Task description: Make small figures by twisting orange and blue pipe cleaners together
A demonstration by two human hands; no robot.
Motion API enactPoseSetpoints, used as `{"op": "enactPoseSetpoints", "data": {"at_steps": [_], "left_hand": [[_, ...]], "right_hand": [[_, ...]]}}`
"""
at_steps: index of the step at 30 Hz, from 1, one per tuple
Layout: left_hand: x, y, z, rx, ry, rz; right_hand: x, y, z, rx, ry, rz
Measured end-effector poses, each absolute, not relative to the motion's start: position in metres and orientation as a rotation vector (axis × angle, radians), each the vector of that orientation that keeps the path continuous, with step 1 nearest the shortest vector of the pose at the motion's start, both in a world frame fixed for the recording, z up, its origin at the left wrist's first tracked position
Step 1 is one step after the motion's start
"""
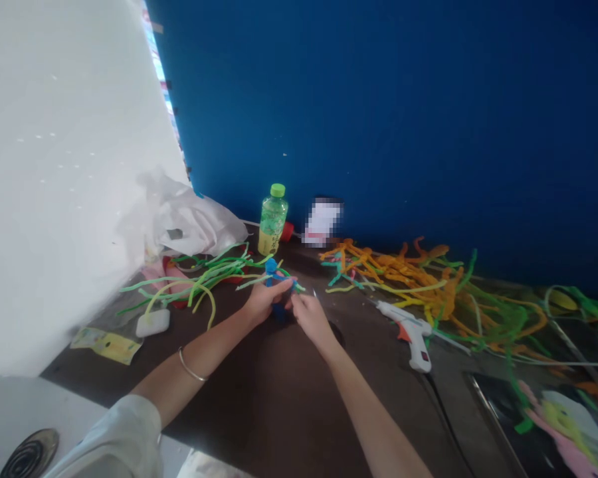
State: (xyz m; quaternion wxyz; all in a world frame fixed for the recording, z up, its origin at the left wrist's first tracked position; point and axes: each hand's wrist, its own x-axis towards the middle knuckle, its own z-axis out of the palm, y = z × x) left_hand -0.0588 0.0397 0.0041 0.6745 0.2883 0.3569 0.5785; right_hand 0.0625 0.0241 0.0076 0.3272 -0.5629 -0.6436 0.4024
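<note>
Near the middle of the dark table my two hands meet around a small blue figure of fuzzy pipe cleaners (272, 267), with light green strands sticking out of it. My left hand (263, 300) is closed on the figure from the left, thumb pointing right. From the right my right hand (306, 312) pinches at the figure's right side, where a blue end and a pale green tip show. The fingers cover much of the figure's lower part. To the left lies a bunch of green pipe cleaners (224, 269), close to my left hand.
A green-capped bottle (273, 222) and a propped phone (323, 222) stand behind. Rightward lie a glue gun (408, 332) with a cord, a pile of orange pipe cleaners (398, 272), and a black tray (498, 411). Leftward are a white case (153, 323) and a plastic bag (194, 219).
</note>
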Motion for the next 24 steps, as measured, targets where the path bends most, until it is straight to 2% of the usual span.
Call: {"op": "enactPoseSetpoints", "data": {"at_steps": [9,16,24], "left_hand": [[-0.056,0.039,0.005,0.730,0.968,1.445],[-0.055,0.039,0.002,0.817,1.077,1.448],[-0.055,0.036,0.006,0.837,1.046,1.406]], "right_hand": [[0.061,0.011,0.031,-1.649,-2.068,0.595],[0.067,0.007,0.053,-1.745,-2.284,0.467],[0.082,0.010,0.066,-1.761,-2.282,0.221]]}}
